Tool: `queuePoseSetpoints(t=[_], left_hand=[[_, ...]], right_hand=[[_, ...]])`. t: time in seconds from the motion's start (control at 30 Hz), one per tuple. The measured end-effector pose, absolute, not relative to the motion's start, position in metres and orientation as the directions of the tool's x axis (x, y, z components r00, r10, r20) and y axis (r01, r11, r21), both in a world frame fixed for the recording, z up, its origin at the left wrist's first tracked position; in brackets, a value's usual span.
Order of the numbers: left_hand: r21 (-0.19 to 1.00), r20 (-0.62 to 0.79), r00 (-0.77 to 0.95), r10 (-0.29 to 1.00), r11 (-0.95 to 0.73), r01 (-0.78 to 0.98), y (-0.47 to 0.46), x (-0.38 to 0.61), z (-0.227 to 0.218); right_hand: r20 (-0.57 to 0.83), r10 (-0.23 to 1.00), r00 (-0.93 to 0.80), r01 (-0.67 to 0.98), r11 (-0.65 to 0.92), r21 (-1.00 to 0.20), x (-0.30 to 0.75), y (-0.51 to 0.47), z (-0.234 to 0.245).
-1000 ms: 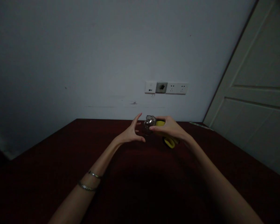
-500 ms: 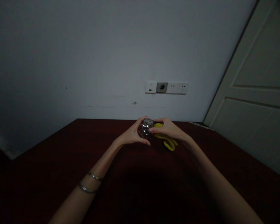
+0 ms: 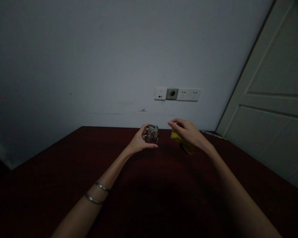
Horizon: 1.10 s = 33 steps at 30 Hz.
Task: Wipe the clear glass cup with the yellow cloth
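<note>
My left hand [image 3: 139, 140] is wrapped around a small clear glass [image 3: 152, 134], thumb below and fingers above and behind it. The glass has a patterned, shiny surface and is held above the dark red tabletop, its right side facing my other hand. A short gap to the right, my right hand [image 3: 187, 132] grips a yellow cloth [image 3: 175, 136]. Its thumb and forefinger are pinched near each other, and the cloth bunches below the palm, partly hidden by the hand.
The dark red table [image 3: 94, 155] runs back to a pale wall [image 3: 101, 59]. A row of wall sockets [image 3: 187, 95] sits above its far edge. On the right stands a panelled door [image 3: 270, 99], with a thin flat strip [image 3: 213, 134] near the table's back right corner.
My right hand has moved right, away from the glass, taking the yellow cloth with it. The glass, still in my left hand, has shifted slightly left and turned.
</note>
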State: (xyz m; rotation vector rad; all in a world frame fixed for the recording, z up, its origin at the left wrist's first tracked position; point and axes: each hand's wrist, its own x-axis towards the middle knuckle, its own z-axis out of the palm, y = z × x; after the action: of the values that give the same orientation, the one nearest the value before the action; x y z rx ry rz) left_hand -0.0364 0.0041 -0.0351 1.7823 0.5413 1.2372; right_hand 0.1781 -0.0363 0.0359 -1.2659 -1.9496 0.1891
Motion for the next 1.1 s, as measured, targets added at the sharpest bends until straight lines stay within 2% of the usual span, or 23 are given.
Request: queuePoseSetpoints(t=[0.1, 0.23, 0.33, 0.43, 0.5, 0.73, 0.83, 1.0, 1.1], left_hand=[[0.869, 0.493, 0.384, 0.78, -0.463, -0.175, 0.003, -0.035, -0.035], [0.886, 0.461, 0.323, 0.826, -0.407, -0.223, 0.003, -0.032, -0.034], [0.893, 0.44, 0.303, 0.845, -0.376, -0.249, 0.001, -0.03, -0.033], [0.896, 0.435, 0.336, 0.835, -0.362, -0.258, -0.001, -0.029, -0.031], [0.901, 0.427, 0.362, 0.829, -0.357, -0.247, -0.004, -0.028, -0.029], [0.921, 0.387, 0.412, 0.825, -0.32, -0.224, -0.006, -0.026, -0.031], [0.919, 0.391, 0.41, 0.824, -0.325, -0.223, -0.004, -0.026, -0.036], [0.909, 0.416, 0.412, 0.811, -0.365, -0.2, 0.0, -0.026, -0.043], [0.903, 0.429, 0.412, 0.804, -0.382, -0.194, 0.0, -0.025, -0.043]], right_hand=[[0.562, 0.8, -0.209, 0.669, 0.536, -0.515, 0.182, -0.043, 0.045], [0.528, 0.776, -0.345, 0.557, 0.623, -0.55, 0.186, -0.05, 0.048], [0.559, 0.768, -0.312, 0.51, 0.632, -0.583, 0.185, -0.048, 0.044], [0.663, 0.708, -0.244, 0.617, 0.641, -0.457, 0.178, -0.043, 0.038], [0.711, 0.653, -0.26, 0.669, 0.653, -0.354, 0.173, -0.04, 0.035], [0.749, 0.538, -0.388, 0.614, 0.757, -0.226, 0.166, -0.037, 0.029], [0.719, 0.537, -0.442, 0.548, 0.796, -0.257, 0.163, -0.04, 0.027], [0.641, 0.536, -0.55, 0.372, 0.844, -0.386, 0.155, -0.046, 0.028], [0.585, 0.604, -0.541, 0.365, 0.796, -0.484, 0.157, -0.047, 0.031]])
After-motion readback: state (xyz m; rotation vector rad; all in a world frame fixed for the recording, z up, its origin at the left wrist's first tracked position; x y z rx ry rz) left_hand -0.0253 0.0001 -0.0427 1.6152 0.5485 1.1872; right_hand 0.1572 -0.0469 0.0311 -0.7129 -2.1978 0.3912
